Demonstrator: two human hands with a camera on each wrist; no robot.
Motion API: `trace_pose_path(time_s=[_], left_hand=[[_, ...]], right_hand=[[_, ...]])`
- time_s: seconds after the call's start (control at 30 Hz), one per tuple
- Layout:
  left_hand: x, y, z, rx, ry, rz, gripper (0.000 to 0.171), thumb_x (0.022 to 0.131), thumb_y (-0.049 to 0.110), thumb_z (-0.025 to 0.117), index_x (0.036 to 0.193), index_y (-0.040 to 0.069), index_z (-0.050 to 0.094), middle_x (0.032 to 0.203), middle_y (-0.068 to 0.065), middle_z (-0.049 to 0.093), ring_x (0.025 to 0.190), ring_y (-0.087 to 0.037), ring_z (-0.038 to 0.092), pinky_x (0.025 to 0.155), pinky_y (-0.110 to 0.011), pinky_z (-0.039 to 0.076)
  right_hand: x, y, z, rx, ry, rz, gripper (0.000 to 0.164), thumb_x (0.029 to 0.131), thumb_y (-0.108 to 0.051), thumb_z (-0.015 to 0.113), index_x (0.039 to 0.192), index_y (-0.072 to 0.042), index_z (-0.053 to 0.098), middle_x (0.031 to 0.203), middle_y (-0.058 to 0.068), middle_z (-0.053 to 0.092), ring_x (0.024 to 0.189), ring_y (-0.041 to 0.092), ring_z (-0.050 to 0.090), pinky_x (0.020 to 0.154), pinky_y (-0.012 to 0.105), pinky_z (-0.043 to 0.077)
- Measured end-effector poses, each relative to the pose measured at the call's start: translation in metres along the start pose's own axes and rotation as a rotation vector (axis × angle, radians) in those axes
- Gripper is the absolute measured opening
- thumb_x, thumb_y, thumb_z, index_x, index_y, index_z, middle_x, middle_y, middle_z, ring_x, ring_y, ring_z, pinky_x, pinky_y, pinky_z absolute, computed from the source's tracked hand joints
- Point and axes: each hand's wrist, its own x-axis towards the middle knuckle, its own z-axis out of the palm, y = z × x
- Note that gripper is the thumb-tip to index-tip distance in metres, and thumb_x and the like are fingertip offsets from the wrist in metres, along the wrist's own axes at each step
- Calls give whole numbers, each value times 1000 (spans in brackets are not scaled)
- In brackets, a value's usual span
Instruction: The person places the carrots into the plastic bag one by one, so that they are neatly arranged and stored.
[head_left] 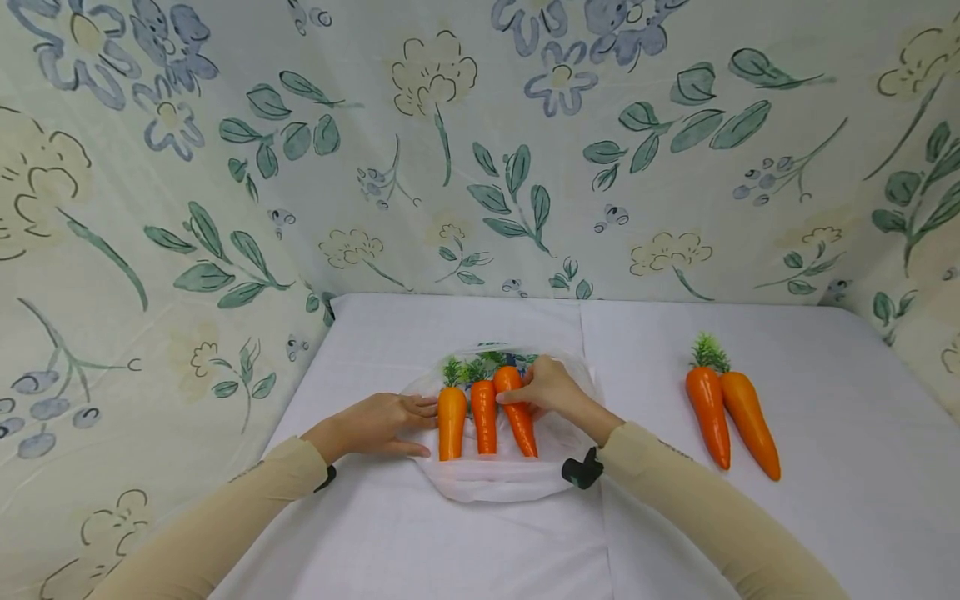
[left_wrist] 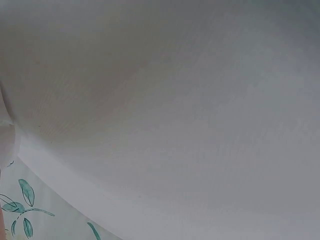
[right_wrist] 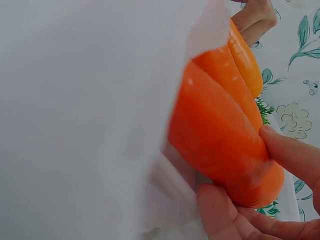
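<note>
A thin, see-through white plastic bag [head_left: 498,482] with green and blue print lies on the table, its front edge folded over the lower ends of three orange toy carrots. My right hand [head_left: 551,385] grips the rightmost carrot [head_left: 517,417] by its thick top, thumb on one side and fingers on the other. Beside it lie the middle carrot [head_left: 484,421] and the left carrot [head_left: 452,425]. My left hand [head_left: 386,423] rests at the bag's left side, fingertips by the left carrot, thumb apart from the fingers. In the left wrist view this hand's work is hidden.
Two more carrots, one redder [head_left: 708,417] with a green tuft and one lighter [head_left: 752,429], lie to the right. The table [head_left: 360,350] has a white cloth with a seam. A floral curtain [head_left: 450,208] hangs behind and at both sides.
</note>
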Motion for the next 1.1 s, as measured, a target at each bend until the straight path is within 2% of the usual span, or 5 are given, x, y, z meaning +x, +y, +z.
trace_pose_path(time_s=[0.33,0.53,0.67,0.93,1.1], left_hand=[[0,0,-1,2,-1,-4,60,94,56,60,134,11,64,141,-6,56,133,-24,51,106,-40,45],[1,1,-1,-1,-2,-8,60,95,55,59,134,10,65,141,-6,56,133,-24,50,106,-40,44],[0,0,0,-5,0,-8,60,95,56,58,133,10,65,140,-6,57,134,-23,49,106,-40,44],[0,0,-1,-7,8,-1,60,95,55,59,133,9,65,139,-6,57,133,-24,50,106,-40,45],[0,1,-1,-8,9,-4,60,95,55,59,133,9,65,139,-6,58,133,-24,51,106,-40,45]], right_hand=[[-2,-1,1,46,-11,19,40,79,-24,87,72,-1,54,65,13,65,59,23,70,57,35,60],[-1,-1,4,114,-25,52,47,78,-22,88,64,-7,45,62,14,64,59,24,71,57,37,60],[-1,-1,6,114,-33,61,53,77,-22,88,58,-10,41,60,14,63,60,26,71,56,36,60],[-2,0,9,124,-29,86,41,76,-22,89,69,-3,53,66,15,68,61,27,71,55,36,60],[-2,1,11,123,-34,95,42,77,-23,89,65,-4,53,65,15,68,60,26,71,54,35,59]])
